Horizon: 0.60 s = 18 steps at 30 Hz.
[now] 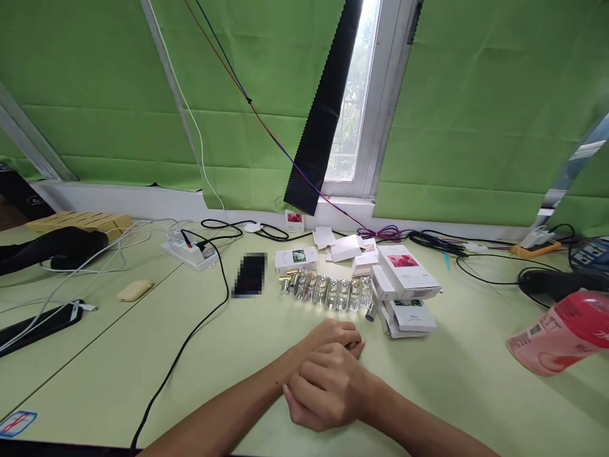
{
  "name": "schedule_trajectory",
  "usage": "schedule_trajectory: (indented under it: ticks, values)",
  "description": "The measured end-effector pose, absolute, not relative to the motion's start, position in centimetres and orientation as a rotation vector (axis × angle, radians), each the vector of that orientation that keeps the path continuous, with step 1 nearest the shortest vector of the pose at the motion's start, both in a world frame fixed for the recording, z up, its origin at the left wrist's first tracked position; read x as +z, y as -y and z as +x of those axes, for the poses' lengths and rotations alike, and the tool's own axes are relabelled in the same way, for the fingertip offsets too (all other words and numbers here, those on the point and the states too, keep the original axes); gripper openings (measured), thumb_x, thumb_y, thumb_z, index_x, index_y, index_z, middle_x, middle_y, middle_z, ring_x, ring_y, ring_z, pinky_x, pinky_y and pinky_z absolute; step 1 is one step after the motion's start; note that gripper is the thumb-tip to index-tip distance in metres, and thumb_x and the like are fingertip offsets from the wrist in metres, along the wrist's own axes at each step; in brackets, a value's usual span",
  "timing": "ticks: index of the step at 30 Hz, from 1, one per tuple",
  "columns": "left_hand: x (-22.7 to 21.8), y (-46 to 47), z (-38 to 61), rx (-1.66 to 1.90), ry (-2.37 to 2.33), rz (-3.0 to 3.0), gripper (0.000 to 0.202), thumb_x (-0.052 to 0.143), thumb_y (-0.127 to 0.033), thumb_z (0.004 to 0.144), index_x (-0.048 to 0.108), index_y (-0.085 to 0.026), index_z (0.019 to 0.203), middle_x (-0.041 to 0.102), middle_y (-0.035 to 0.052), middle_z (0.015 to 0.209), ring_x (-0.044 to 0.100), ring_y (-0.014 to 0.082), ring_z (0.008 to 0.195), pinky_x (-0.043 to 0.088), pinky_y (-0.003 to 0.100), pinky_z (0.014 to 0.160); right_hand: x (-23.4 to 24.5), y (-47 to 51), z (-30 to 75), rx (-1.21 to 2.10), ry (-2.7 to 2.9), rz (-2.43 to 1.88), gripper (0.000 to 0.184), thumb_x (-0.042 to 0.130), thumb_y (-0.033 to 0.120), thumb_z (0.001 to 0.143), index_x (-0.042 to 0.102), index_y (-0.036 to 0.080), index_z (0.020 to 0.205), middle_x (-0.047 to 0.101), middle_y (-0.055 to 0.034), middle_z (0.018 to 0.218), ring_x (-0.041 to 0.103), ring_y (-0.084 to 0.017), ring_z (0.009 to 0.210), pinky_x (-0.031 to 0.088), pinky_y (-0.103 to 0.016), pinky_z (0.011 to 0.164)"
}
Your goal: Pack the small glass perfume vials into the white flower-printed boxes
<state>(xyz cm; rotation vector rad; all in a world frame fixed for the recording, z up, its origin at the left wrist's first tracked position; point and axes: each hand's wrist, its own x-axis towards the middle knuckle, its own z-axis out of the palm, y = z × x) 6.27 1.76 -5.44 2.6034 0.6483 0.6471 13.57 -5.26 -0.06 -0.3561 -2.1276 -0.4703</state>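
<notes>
My left hand (pixel 333 331) lies on the table with its fingers curled, partly hidden behind my right hand. My right hand (pixel 326 386) is closed in a loose fist against my left wrist, and I see nothing in it. Just beyond the hands stands a row of small clear glass bottles (pixel 333 293). A few gold and silver caps (pixel 284 283) lie at the row's left end, and a silver cap (pixel 371 312) lies at its right end. White boxes with a pink flower picture (pixel 406 270) are stacked to the right.
A white box (pixel 295 260) and opened cartons (pixel 346 247) lie behind the bottles. A dark phone (pixel 250 274) and a black cable (pixel 190 336) are to the left, with a power strip (pixel 190 254). At right a pink container (pixel 559 333) stands on the table.
</notes>
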Motion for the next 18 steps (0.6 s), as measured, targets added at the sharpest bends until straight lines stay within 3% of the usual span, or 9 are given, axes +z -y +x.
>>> schedule_trajectory:
  ticks: [5, 10, 14, 18]
  values:
    - [-5.2, -1.5, 5.6, 0.635, -0.8, 2.553, 0.042, 0.037, -0.027, 0.1, 0.052, -0.021, 0.061, 0.041, 0.0007, 0.053, 0.047, 0.0169, 0.057, 0.036, 0.031, 0.054, 5.7, 4.2, 16.1, -0.444, 2.384, -0.685, 0.024, 0.05, 0.02, 0.096, 0.061, 0.021, 0.074, 0.059, -0.0003, 0.06, 0.049, -0.015, 0.051, 0.031, -0.031, 0.047]
    - [-4.3, -1.1, 5.9, 0.607, -0.636, 2.619, 0.022, 0.055, -0.02, 0.09, 0.059, -0.018, 0.069, 0.059, 0.0013, 0.067, 0.052, 0.0141, 0.06, 0.035, 0.027, 0.057, 11.3, -0.9, 18.3, -0.18, 2.531, -1.471, 0.025, 0.046, 0.034, 0.102, 0.065, 0.019, 0.11, 0.073, -0.0084, 0.088, 0.068, -0.022, 0.076, 0.042, -0.029, 0.064]
    - [-3.9, -1.1, 6.1, 0.603, -0.567, 2.71, 0.026, 0.049, -0.018, 0.093, 0.059, -0.017, 0.068, 0.06, 0.0018, 0.066, 0.053, 0.0117, 0.059, 0.034, 0.026, 0.056, 12.8, -7.3, 20.3, -0.048, 2.475, -1.926, 0.034, 0.049, 0.036, 0.1, 0.061, 0.021, 0.128, 0.067, -0.0151, 0.128, 0.066, -0.031, 0.113, 0.049, -0.037, 0.087]
    - [-3.9, -1.1, 6.1, 0.595, -0.582, 2.738, 0.028, 0.048, -0.018, 0.093, 0.059, -0.017, 0.067, 0.059, 0.0015, 0.066, 0.053, 0.0112, 0.058, 0.034, 0.026, 0.056, 12.2, -13.2, 22.1, 0.107, 2.357, -2.21, 0.044, 0.07, 0.031, 0.088, 0.063, 0.021, 0.13, 0.065, -0.0167, 0.134, 0.065, -0.033, 0.117, 0.052, -0.04, 0.092]
